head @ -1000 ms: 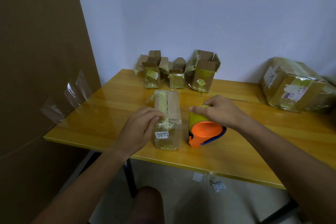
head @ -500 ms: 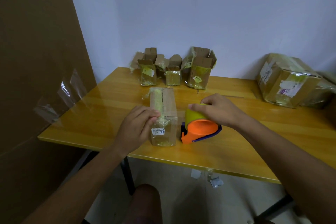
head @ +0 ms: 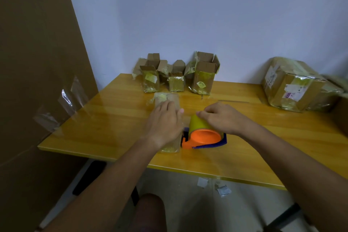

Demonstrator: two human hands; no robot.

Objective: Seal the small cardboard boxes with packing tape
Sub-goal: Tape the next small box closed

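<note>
The table (head: 113, 118) carries it all, with a big taped parcel (head: 290, 88) at its far right and three open boxes (head: 177, 79) waiting along the wall. The box (head: 166, 100) being sealed lies just in front of them, near the middle, its long axis running from the person towards the wall, taped top face up.

Half a second ago the left hand (head: 163, 122) sat at the near end of that box; now it has slid forward and lies flat along the top, fingers straight, pressing. I'd say the strip is being smoothed down, so this box is nearly done.

The dispenser (head: 204, 134) stands touching the box's right side, cutter towards it. The right hand (head: 224, 117) rests over the roll, fingers curled round it.
</note>
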